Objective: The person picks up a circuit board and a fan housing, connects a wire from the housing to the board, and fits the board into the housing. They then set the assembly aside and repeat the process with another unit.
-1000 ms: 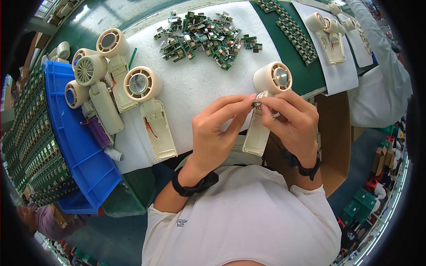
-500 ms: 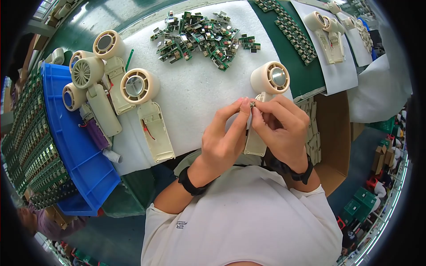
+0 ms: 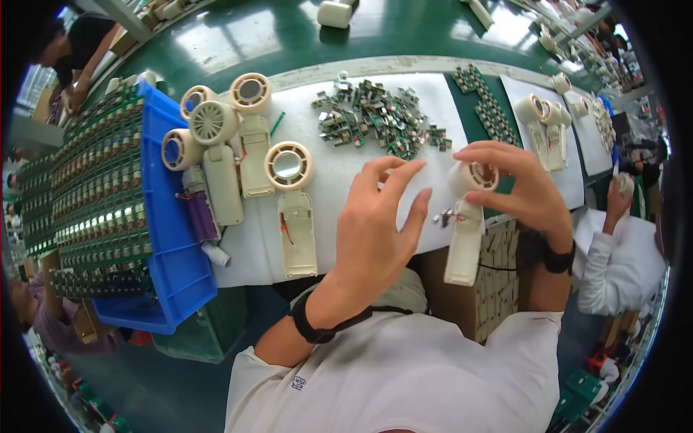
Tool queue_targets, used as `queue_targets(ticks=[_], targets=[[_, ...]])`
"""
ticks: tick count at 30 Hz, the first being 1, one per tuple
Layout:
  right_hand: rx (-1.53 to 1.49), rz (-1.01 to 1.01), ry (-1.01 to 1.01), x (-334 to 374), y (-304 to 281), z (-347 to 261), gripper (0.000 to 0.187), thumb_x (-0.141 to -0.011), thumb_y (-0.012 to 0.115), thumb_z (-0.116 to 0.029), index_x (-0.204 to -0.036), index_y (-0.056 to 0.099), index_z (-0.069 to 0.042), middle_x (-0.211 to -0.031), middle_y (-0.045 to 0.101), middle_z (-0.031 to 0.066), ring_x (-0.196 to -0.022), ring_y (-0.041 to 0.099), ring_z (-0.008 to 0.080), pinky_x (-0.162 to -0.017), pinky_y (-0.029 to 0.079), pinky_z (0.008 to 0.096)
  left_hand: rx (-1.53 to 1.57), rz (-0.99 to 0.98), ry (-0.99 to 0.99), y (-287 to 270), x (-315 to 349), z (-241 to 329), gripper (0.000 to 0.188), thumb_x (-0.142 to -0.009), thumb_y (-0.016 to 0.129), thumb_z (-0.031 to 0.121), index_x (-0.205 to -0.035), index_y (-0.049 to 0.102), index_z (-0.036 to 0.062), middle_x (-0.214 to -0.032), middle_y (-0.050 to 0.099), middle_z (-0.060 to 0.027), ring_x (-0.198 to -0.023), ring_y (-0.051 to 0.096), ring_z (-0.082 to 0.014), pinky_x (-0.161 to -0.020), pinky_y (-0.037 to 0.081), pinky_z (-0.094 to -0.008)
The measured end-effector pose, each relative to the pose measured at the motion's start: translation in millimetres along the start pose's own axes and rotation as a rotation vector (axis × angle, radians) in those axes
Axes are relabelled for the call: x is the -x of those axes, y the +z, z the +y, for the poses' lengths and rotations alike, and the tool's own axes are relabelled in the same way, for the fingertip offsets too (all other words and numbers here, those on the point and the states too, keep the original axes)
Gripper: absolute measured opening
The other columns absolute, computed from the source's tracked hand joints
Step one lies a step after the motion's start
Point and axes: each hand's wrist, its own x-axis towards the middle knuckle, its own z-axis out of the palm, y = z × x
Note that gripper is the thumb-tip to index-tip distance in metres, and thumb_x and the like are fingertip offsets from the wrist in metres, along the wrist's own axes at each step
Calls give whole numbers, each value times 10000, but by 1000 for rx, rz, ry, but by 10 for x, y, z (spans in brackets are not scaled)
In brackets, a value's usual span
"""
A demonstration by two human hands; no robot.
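Note:
My right hand (image 3: 523,180) is curled round the head of a cream handheld fan (image 3: 464,249), thumb on the near side and fingers over the top. The fan's handle points toward me, its open casing facing up. A small circuit board (image 3: 446,217) with thin wires sticks out to the left of the handle, just below the fan head. My left hand (image 3: 375,224) is raised left of this fan, fingers and thumb apart with nothing between them. Farther left, another cream fan (image 3: 297,234) with an opened handle and a red wire lies on the white foam sheet (image 3: 346,180).
A heap of small circuit boards (image 3: 375,115) lies at the back of the sheet. On the left, several fans surround a purple-wrapped fan handle (image 3: 199,209) beside a blue bin (image 3: 170,245) with racked boards. A cardboard box (image 3: 451,292) stands below right. Co-workers sit at both sides.
My hands have parted from their pinch over the small part. The right has gone to the fan head, the left has opened. The fan now sits nearer me, and the view has tilted up.

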Motion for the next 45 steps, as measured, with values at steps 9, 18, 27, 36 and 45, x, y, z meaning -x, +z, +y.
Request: queue_targets(ticks=[9, 18, 27, 36, 45], targets=[[399, 477, 119, -2436, -533, 1425, 526, -883, 715, -479, -1250, 688, -103, -1104, 732, 200, -1039, 696, 360, -882, 549, 436, -364, 101, 52, 198, -99, -315, 314, -910, 731, 166, -1209, 660, 102, -1107, 614, -153, -949, 615, -345, -811, 517, -441], [885, 670, -11, -3630, 65, 1501, 591, -956, 627, -528, -1408, 558, -153, -1407, 512, 184, -1095, 658, 458, -927, 541, 537, -381, 215, 113, 326, 2, -359, 327, -882, 741, 148, -1168, 618, 49, -1100, 609, -142, -990, 588, -328, -865, 498, -437], [574, 187, 80, -3665, 724, 450, 757, -888, 737, -531, -1464, 493, -104, -1436, 487, 240, -1103, 656, 435, -965, 543, 493, -252, 266, 142, 319, -10, -429, 335, -869, 753, 128, -1161, 609, 46, -1078, 615, -144, -976, 599, -338, -854, 504, -438], [-420, 146, -182, -1502, -152, -488, 730, -839, 753, -430, -1401, 540, -16, -1353, 569, 136, -1266, 587, 270, -985, 515, 365, -226, 310, 68, 270, -68, -435, 329, -864, 754, 95, -1164, 625, 52, -1052, 631, -129, -918, 623, -338, -804, 515, -447], [-1173, 369, 306, 626, 422, 324, 597, -937, 486, -493, -1296, 534, -18, -1158, 596, 104, -1015, 612, 190, -874, 532, 327, 24, 296, -47, 192, -86, -407, 296, -878, 738, 23, -1170, 697, 52, -988, 657, -96, -776, 615, -205, -718, 509, -341]])
